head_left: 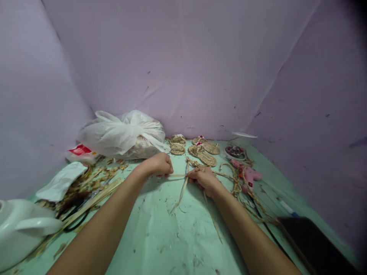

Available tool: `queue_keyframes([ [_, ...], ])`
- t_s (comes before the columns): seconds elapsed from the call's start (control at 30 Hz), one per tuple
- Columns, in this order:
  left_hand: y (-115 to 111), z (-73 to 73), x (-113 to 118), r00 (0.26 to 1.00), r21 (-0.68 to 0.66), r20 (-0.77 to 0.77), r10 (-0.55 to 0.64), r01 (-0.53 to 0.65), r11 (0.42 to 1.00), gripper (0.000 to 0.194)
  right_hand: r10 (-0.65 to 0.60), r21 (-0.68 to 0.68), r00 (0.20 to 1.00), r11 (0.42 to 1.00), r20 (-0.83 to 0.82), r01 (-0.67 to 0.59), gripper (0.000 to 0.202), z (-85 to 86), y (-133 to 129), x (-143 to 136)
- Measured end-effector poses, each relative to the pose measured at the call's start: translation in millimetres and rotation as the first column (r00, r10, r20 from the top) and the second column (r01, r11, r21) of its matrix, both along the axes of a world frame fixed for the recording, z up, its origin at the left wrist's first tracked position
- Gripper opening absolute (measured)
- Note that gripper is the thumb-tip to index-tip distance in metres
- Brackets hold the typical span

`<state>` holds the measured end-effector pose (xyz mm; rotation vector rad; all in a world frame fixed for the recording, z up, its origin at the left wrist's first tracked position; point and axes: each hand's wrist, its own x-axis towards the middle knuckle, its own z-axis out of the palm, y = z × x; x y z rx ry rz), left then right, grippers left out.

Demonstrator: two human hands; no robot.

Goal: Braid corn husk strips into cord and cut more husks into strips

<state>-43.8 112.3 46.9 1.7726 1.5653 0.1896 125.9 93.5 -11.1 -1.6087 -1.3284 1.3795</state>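
Note:
My left hand [163,165] is closed on one end of a pale dried-fibre strip [178,175], which runs taut across to the right. At the other end my right hand [203,178] pinches the strip together with the end of a braided fibre cord [226,175]. Loose strand ends [181,196] hang below the pinch onto the green surface, and another strand trails under my right wrist. From my right hand the cord curls away to the right. Behind the hands lie small woven slippers [207,157], some with red beads.
A knotted white plastic bag [126,133] stands back left, above fibre scraps [83,187]. A white jug [25,229] is at front left. On the right are a pink glue gun [250,175], a bowl of beads [235,152] and a dark flat object [315,244]. Walls enclose the surface.

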Motion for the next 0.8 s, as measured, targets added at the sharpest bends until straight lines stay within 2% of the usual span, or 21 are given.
queue_keyframes([
  [0.07,-2.5,17.0,-15.0,0.994,0.11,-0.087,0.063,-0.053,0.993,0.011,0.007,-0.009,1.0,1.0,0.009,-0.007,0.016,-0.7,0.1,0.5],
  [0.17,-15.8,48.3,-43.9,0.949,0.329,-0.251,0.191,-0.102,0.939,0.008,0.018,-0.034,1.0,0.999,0.004,-0.018,0.017,-1.4,0.8,1.1],
  [0.27,-34.6,74.8,-78.5,0.879,0.32,-0.408,0.245,-0.113,0.941,0.007,0.021,-0.071,1.0,0.997,-0.018,-0.022,0.019,-1.9,2.4,1.5],
  [0.33,-42.7,81.4,-101.6,0.835,0.233,-0.49,0.249,-0.15,0.961,0.008,0.022,-0.081,0.999,0.996,-0.029,-0.024,0.019,-1.9,3.2,1.4],
  [0.4,-43.7,76.2,-120.7,0.822,0.108,-0.522,0.226,-0.199,0.974,0.008,0.026,-0.086,0.999,0.996,-0.036,-0.029,0.019,-1.1,3.0,1.2],
  [0.47,-38.5,62.0,-131.3,0.836,-0.028,-0.521,0.171,-0.217,0.976,0.006,0.032,-0.087,0.999,0.996,-0.044,-0.036,0.019,0.3,2.1,1.1],
  [0.57,-27.8,37.8,-129.1,0.847,-0.17,-0.524,0.089,-0.207,0.963,0.005,0.033,-0.079,0.999,0.996,-0.043,-0.036,0.021,2.0,1.2,1.3],
  [0.67,-21.9,23.8,-116.9,0.851,-0.197,-0.518,0.086,-0.216,0.956,0.012,0.023,-0.072,0.999,0.997,-0.038,-0.026,0.021,1.6,1.6,1.9],
  [0.8,-19.5,17.5,-108.4,0.851,-0.164,-0.519,0.081,-0.192,0.968,0.016,0.036,-0.073,0.998,0.997,-0.051,-0.04,0.021,-0.6,3.0,2.2],
])
